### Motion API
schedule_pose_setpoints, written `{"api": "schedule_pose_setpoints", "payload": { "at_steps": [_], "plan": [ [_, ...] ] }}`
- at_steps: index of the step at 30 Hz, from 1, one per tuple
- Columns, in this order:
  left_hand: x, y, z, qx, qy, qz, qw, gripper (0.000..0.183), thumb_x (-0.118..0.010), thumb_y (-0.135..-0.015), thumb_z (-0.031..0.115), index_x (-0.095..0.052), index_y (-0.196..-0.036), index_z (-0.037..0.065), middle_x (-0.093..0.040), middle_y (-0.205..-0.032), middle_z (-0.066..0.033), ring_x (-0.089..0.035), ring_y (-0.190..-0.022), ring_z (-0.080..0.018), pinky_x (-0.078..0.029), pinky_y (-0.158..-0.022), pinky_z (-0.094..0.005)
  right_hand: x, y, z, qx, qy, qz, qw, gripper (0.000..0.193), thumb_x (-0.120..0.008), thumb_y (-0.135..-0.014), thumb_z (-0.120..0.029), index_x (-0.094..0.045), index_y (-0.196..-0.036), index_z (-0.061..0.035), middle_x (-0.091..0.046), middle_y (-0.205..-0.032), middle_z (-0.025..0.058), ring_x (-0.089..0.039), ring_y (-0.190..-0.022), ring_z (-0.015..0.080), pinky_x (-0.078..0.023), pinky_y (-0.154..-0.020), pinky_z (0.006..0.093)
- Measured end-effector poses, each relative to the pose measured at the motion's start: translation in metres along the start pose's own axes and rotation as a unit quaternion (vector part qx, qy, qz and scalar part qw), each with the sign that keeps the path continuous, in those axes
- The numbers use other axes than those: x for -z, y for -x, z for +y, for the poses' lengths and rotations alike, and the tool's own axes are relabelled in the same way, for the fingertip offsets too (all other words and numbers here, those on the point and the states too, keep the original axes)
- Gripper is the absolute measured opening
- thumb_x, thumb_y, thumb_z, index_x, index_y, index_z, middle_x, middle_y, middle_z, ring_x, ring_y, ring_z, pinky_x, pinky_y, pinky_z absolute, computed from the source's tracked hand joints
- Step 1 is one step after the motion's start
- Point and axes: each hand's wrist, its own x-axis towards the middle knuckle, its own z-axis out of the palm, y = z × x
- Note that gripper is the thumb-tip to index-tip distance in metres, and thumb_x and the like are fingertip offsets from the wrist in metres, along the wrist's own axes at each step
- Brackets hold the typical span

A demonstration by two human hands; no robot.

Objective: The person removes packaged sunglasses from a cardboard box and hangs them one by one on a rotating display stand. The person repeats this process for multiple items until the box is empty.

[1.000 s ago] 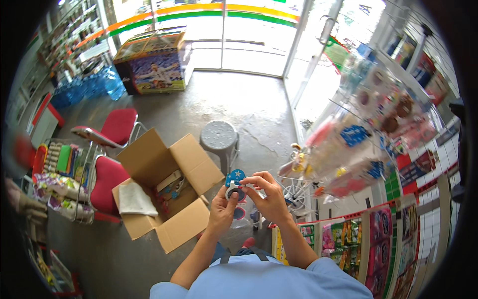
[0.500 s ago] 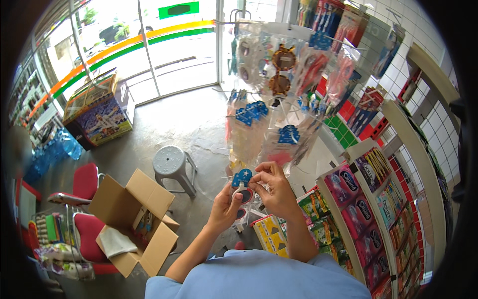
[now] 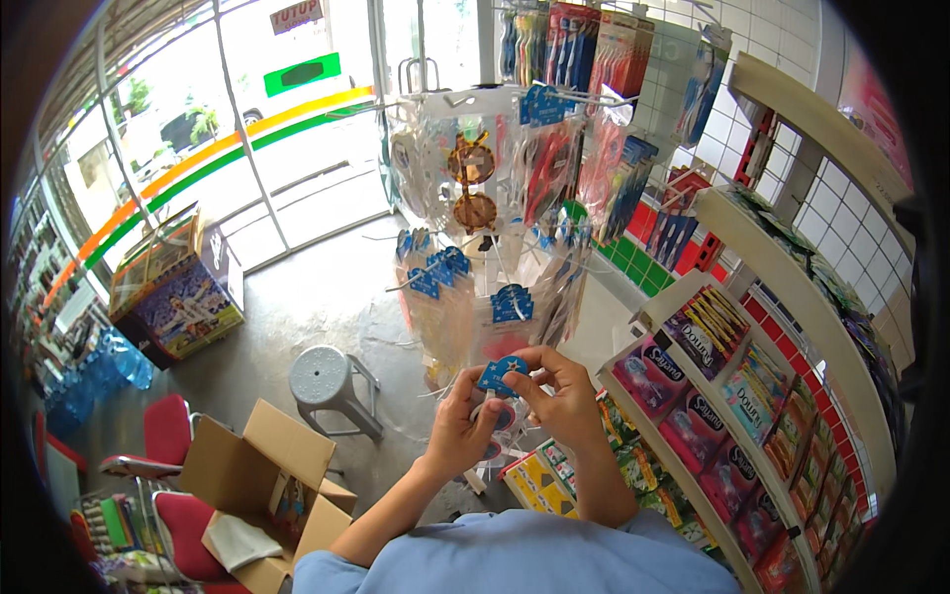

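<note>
A small blue card with white stars is pinched between my hands, in front of the display stand. Below it hangs a pair of children's sunglasses, with dark lenses and a pale pinkish frame, partly hidden by my fingers. My left hand closes on the card's left side and the top of the sunglasses. From the right, my right hand grips the card, its thumb across the front. Just beyond, similar blue-topped packs hang on the stand's hooks, and tortoiseshell-patterned sunglasses hang higher up.
An opened cardboard box stands at left beside red chairs. A grey stool is ahead of it on the floor. Shelves of packets run along my right. Bare metal hooks stick out from the stand.
My view has shifted, so the stand sits farther left and lower. My right hand has moved onto the card's front, its thumb now over it, and the card has tilted.
</note>
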Motion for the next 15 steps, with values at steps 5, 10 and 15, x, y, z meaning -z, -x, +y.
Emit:
{"api": "schedule_pose_setpoints", "payload": {
  "at_steps": [5,10,15],
  "plan": [
    [-0.014,-0.025,0.019,-0.073,0.049,0.022,0.996,0.023,-0.056,-0.096,0.013,-0.051,-0.114,0.001,-0.064,-0.091,-0.0069,-0.059,-0.076,-0.0095,-0.047,-0.065,-0.024,0.004,0.002,-0.005,0.114,-0.082,0.05,0.989,0.025,-0.073,-0.084,-0.012,-0.064,-0.106,-0.0043,-0.067,-0.089,0.0009,-0.06,-0.078,0.0058,-0.046,-0.066,0.0221],
    [-0.026,-0.037,0.044,-0.076,0.186,0.01,0.98,0.021,-0.051,-0.099,0.011,-0.048,-0.118,0.002,-0.061,-0.1,-0.0046,-0.058,-0.084,-0.0045,-0.046,-0.064,-0.0176,0.003,-0.006,-0.011,0.185,-0.108,0.062,0.975,0.021,-0.068,-0.088,-0.006,-0.063,-0.108,-0.0022,-0.067,-0.095,0.0019,-0.06,-0.075,0.0044,-0.047,-0.063,0.0193],
    [-0.031,-0.044,0.056,-0.07,0.229,0.028,0.97,0.026,-0.053,-0.099,0.01,-0.044,-0.122,0.002,-0.06,-0.106,-0.0042,-0.057,-0.093,-0.0061,-0.048,-0.076,-0.0202,-0.002,-0.016,-0.018,0.167,-0.151,0.083,0.971,0.02,-0.066,-0.09,-0.004,-0.062,-0.11,-0.0006,-0.066,-0.098,0.003,-0.06,-0.078,0.0045,-0.049,-0.069,0.0177]
  ]
}}
